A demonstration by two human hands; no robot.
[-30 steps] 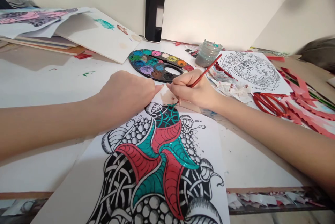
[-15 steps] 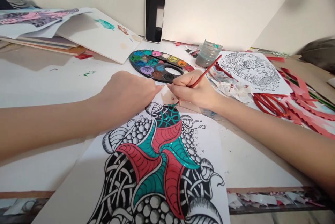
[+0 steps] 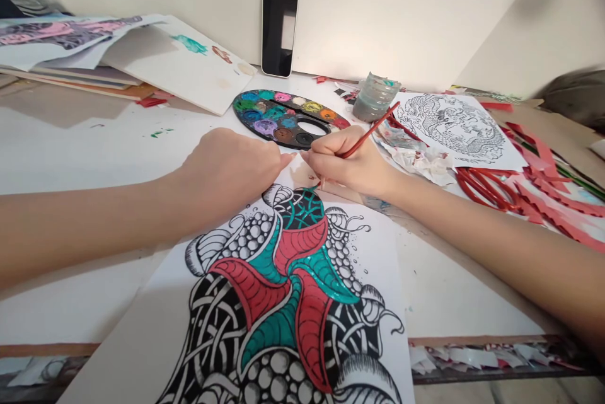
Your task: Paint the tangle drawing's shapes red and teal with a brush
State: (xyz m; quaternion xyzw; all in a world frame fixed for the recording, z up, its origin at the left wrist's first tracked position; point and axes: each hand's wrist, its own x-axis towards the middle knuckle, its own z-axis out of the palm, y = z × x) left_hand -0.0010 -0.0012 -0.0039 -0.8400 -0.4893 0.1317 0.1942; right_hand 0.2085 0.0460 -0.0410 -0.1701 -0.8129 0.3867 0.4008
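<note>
My right hand [image 3: 350, 161] grips a thin red-handled paintbrush [image 3: 371, 137], its tip reaching down to the top of a black-and-white patterned drawing [image 3: 293, 303]. The tip sits near the black and teal section, partly hidden by my fingers. The drawing has red and glittering teal painted areas. My left hand [image 3: 227, 164] lies on the white table top [image 3: 94, 145] with its fingers together, holding nothing. Its fingertips nearly meet my right hand, just below a black oval paint palette [image 3: 250, 128].
A phone [image 3: 278, 29] leans against the wall. A glass jar [image 3: 375, 98] and crumpled tissue [image 3: 420, 161] sit near a dragon line drawing [image 3: 454, 130]. Red scissors [image 3: 486, 188] and red paper strips [image 3: 558, 205] lie right; stacked boards and papers [image 3: 179, 67] lie back left.
My right hand and the paintbrush have shifted only slightly. My left hand stays in nearly the same place.
</note>
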